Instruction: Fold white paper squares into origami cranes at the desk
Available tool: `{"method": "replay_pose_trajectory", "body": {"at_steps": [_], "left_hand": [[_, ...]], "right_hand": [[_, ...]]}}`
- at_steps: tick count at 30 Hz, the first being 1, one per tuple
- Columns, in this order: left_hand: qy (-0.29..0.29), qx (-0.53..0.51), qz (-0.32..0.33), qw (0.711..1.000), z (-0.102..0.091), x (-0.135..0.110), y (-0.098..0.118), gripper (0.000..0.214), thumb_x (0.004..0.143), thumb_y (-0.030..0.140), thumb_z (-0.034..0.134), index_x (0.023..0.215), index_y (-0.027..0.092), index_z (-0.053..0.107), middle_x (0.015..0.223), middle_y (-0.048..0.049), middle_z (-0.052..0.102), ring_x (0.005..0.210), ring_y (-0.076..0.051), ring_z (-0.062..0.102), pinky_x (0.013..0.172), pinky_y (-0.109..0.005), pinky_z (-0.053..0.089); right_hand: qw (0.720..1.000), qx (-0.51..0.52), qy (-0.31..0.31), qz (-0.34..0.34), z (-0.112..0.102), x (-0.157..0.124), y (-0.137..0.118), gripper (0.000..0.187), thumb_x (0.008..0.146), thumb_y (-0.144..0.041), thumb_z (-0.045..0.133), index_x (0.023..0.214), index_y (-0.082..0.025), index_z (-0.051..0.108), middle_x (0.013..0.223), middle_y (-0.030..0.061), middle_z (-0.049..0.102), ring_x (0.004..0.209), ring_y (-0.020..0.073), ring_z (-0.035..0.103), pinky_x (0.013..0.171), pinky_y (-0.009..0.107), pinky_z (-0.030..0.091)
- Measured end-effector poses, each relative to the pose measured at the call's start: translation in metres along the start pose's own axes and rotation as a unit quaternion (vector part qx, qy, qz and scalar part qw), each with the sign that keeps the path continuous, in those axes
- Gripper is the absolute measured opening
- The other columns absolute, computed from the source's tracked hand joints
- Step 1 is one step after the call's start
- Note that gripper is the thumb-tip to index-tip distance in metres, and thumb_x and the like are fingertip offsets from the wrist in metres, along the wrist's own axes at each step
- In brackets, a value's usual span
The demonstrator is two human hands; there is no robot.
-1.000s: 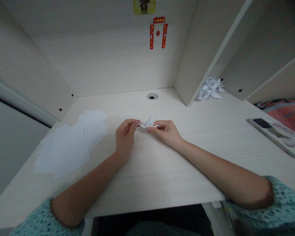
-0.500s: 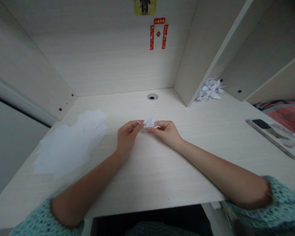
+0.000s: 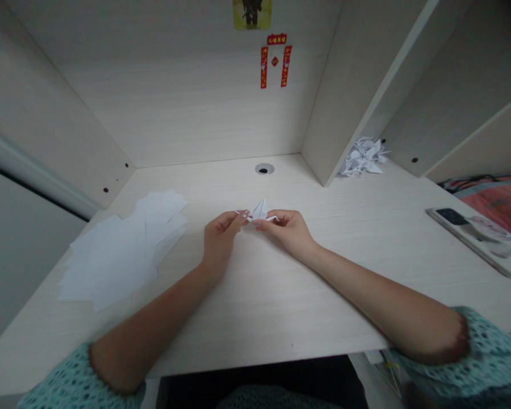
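A small white paper crane (image 3: 260,209) is held between my two hands, over the middle of the desk. My left hand (image 3: 222,232) pinches its thin left point between thumb and fingers. On the other side, my right hand (image 3: 290,228) grips the body near its base, and a bent narrow tip pokes out over the fingers. The wing part stands upright between the hands. My fingers hide some of the folds.
Loose white paper sheets (image 3: 123,250) lie spread at the left. Folded white paper pieces (image 3: 364,156) are heaped behind the upright divider (image 3: 344,108). A phone (image 3: 472,236) lies at the right near a red cloth (image 3: 502,199). A round cable hole (image 3: 264,168) sits at the back.
My left fingers have shifted slightly left along the crane's thin point, so more of it shows beside the body. My right hand keeps its grip.
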State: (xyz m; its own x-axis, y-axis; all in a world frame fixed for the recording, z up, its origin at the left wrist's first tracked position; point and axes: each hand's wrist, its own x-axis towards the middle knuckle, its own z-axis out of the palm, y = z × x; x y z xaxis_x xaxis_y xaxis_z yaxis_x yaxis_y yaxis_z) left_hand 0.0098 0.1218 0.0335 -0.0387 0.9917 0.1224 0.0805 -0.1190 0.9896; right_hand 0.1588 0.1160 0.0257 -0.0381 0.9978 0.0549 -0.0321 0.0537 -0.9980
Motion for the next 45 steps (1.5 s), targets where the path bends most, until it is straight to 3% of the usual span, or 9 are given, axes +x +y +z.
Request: {"method": "replay_pose_trajectory", "body": {"at_steps": [6,13,17,33,45], "left_hand": [[-0.03,-0.027,-0.016,0.999,-0.0017,0.0008,-0.0027,0.028,0.073,0.045,0.061,0.075,0.018,0.068,0.08,-0.0047,0.068,0.076,-0.016,0.061,0.063,-0.025,0.046],[-0.074,0.021,0.028,0.997,-0.0039,0.0002,-0.0016,0.025,0.072,0.044,0.063,0.076,0.02,0.069,0.09,-0.0041,0.069,0.075,-0.015,0.061,0.064,-0.025,0.046],[-0.105,0.052,0.043,0.992,-0.0029,-0.0017,0.0005,0.021,0.071,0.041,0.064,0.07,0.021,0.069,0.076,-0.0015,0.069,0.073,-0.016,0.061,0.064,-0.025,0.047],[-0.062,0.04,0.047,0.996,-0.0058,0.0011,-0.0023,0.014,0.067,0.034,0.068,0.069,0.02,0.07,0.072,-0.0009,0.069,0.07,-0.015,0.062,0.067,-0.026,0.047],[-0.093,0.005,0.015,0.996,-0.0052,0.0014,-0.0006,0.015,0.065,0.032,0.068,0.069,0.018,0.068,0.071,-0.0004,0.067,0.067,-0.013,0.059,0.066,-0.025,0.045]], "right_hand": [[1.0,0.004,0.001,-0.005,0.0001,-0.0003,0.0009,0.032,0.06,-0.047,0.073,0.065,-0.015,0.067,0.062,0.005,0.067,0.05,0.0113,0.052,0.046,0.023,0.033],[1.0,-0.012,-0.003,-0.018,-0.0018,-0.0003,0.0,0.035,0.062,-0.049,0.071,0.071,-0.015,0.069,0.067,0.0059,0.068,0.056,0.0133,0.056,0.046,0.023,0.035],[0.999,-0.023,-0.004,-0.022,-0.0021,-0.0002,0.002,0.036,0.063,-0.049,0.071,0.073,-0.015,0.07,0.068,0.0051,0.067,0.058,0.0135,0.055,0.046,0.023,0.035],[0.997,0.04,-0.065,-0.021,-0.0032,0.0019,0.0009,0.026,0.065,-0.044,0.072,0.071,-0.019,0.072,0.071,0.0036,0.07,0.068,0.0156,0.061,0.069,0.029,0.045],[0.997,0.005,-0.075,-0.007,-0.0063,0.0036,-0.0017,0.028,0.064,-0.044,0.072,0.057,-0.017,0.067,0.059,0.0021,0.066,0.058,0.0125,0.057,0.058,0.024,0.041]]}}
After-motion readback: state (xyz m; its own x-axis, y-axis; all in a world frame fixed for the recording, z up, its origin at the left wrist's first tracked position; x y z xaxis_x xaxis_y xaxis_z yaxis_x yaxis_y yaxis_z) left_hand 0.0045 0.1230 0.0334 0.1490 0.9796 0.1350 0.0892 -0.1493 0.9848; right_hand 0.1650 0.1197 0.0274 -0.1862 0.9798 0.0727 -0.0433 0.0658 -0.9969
